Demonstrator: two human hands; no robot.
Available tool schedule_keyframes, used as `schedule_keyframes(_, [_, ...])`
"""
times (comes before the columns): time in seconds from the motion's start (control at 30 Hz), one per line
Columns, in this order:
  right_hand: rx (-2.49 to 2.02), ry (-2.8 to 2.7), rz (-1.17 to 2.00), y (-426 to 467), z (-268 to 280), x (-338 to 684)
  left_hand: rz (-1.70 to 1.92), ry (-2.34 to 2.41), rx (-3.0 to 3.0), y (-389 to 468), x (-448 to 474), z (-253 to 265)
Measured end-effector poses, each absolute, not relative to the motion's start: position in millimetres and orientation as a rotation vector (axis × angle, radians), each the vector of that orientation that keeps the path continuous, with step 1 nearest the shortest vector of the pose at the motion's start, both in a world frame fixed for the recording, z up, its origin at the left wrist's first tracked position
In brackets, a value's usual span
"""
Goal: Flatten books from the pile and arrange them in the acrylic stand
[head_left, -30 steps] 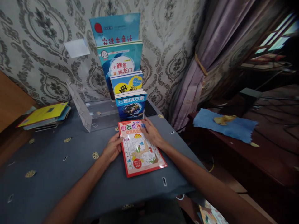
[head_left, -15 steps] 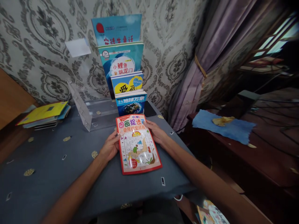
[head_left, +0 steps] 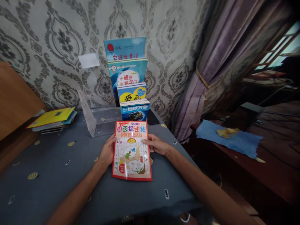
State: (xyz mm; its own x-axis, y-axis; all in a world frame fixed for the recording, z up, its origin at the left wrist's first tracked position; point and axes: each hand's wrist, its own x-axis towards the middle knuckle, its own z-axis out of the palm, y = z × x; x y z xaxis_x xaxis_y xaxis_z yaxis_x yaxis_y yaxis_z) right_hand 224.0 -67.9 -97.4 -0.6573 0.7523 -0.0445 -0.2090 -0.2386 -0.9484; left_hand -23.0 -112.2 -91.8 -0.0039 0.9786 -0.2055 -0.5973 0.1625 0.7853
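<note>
A red-bordered picture book (head_left: 132,153) with animal drawings on its cover is held between my two hands above the table, cover facing me. My left hand (head_left: 108,150) is closed on its left edge. On the right edge, my right hand (head_left: 157,145) grips it, thumb on the cover and the other fingers behind. Just beyond stands a clear stepped book rack (head_left: 90,120). Its right side holds several books in tiers: a blue one with a globe (head_left: 134,115), a yellow-and-blue one (head_left: 132,93), a teal one (head_left: 127,72) and a tall blue one (head_left: 125,47).
A stack of books with a yellow top (head_left: 52,117) lies at the table's left. A dark phone (head_left: 153,117) rests right of the rack. Beyond the right table edge, a dark red surface carries a blue cloth (head_left: 211,136). A tied purple curtain (head_left: 194,90) hangs at the back right.
The picture book has turned from a slight slant to nearly straight, and my right hand has shifted lower along its edge. The view has tilted up a little.
</note>
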Motion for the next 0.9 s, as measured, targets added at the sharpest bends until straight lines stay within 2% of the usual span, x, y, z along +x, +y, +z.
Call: schedule_keyframes(0.9, [-0.638,-1.4,1.992,-66,-93,226,1.389,0.826,0.572,-118,-31,-78])
